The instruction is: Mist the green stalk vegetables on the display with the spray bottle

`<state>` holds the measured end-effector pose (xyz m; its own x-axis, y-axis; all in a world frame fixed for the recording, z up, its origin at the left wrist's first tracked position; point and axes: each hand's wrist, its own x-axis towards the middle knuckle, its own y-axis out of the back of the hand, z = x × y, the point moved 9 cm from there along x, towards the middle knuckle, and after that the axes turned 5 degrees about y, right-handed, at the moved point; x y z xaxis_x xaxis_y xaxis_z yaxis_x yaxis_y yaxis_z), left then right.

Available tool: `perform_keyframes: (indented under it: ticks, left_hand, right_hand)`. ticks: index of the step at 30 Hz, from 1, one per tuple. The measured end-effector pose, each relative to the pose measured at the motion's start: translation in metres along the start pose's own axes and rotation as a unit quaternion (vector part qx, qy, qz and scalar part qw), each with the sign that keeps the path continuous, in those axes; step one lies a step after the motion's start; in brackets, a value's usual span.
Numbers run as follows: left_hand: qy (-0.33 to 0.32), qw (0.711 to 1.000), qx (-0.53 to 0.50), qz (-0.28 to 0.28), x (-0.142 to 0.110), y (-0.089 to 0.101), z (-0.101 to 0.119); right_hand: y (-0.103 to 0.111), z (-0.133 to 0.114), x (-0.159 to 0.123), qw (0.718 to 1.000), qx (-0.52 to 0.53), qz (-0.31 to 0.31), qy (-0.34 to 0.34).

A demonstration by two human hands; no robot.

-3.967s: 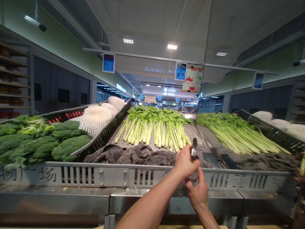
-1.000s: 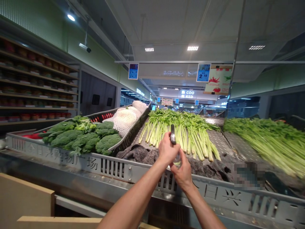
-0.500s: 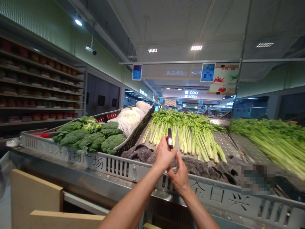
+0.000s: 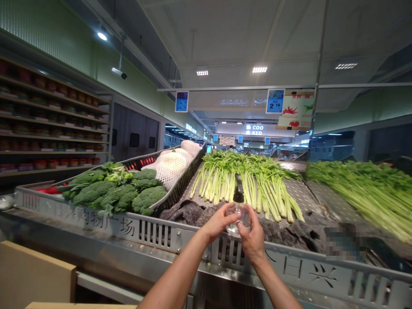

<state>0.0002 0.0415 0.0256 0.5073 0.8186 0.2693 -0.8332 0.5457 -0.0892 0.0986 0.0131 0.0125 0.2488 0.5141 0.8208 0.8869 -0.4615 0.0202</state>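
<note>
Between my hands is a clear spray bottle with a black spray head pointing up and away from me. My left hand wraps the left side of its rounded transparent body. On the opposite side, my right hand grips the same body, thumb lying across the front. Behind the bottle, bunches of celery lie fanned out on a sloping metal display, leaves to the back and stalks towards me. A dark, crumpled cloth runs along the celery's near edge, partly hidden by my hands.
Broccoli and net-wrapped white produce fill the left part, behind a black divider. A grey slotted rail edges the stand. Wooden boards stand below left. A mirror panel reflects celery at right.
My left hand has come down off the spray head onto the bottle's body. The black head and clear body now show between both hands. The view has shifted slightly.
</note>
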Motion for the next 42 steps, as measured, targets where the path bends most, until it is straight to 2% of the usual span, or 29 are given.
perform_keyframes:
  ticks: [3, 8, 12, 15, 18, 23, 29, 35, 42]
  left_hand:
    - [0.008, 0.996, -0.066, -0.055, -0.001, -0.005, -0.01]
    - [0.007, 0.997, -0.076, -0.028, 0.007, 0.004, -0.018]
    - [-0.004, 1.0, -0.026, 0.012, 0.015, 0.013, -0.026]
    - [-0.015, 1.0, -0.006, 0.02, 0.02, 0.012, -0.03]
    - [-0.024, 1.0, 0.013, 0.004, 0.023, 0.005, -0.031]
    - [-0.054, 0.997, 0.049, -0.004, 0.022, 0.004, -0.025]
    - [-0.082, 0.981, 0.176, 0.016, 0.016, 0.024, -0.017]
    - [-0.057, 0.98, 0.182, 0.055, 0.014, 0.049, -0.033]
    - [-0.054, 0.969, 0.223, 0.091, 0.008, 0.051, -0.032]
  right_hand:
    - [-0.002, 0.005, 0.002, 1.0, 0.017, -0.017, 0.0]
    - [-0.003, 0.006, 0.017, 0.995, 0.064, -0.073, 0.007]
    - [-0.001, 0.002, 0.04, 0.994, 0.063, -0.083, -0.023]
    - [-0.012, 0.001, 0.053, 0.989, 0.047, -0.131, -0.056]
    - [-0.015, 0.003, 0.061, 0.989, 0.045, -0.117, -0.074]
    - [-0.024, -0.003, 0.067, 0.992, 0.022, -0.116, -0.034]
    - [-0.042, -0.006, 0.067, 0.991, 0.029, -0.125, -0.037]
    - [-0.057, -0.002, 0.063, 0.993, 0.038, -0.114, -0.019]
    - [-0.065, -0.004, 0.062, 0.984, 0.01, -0.171, -0.043]
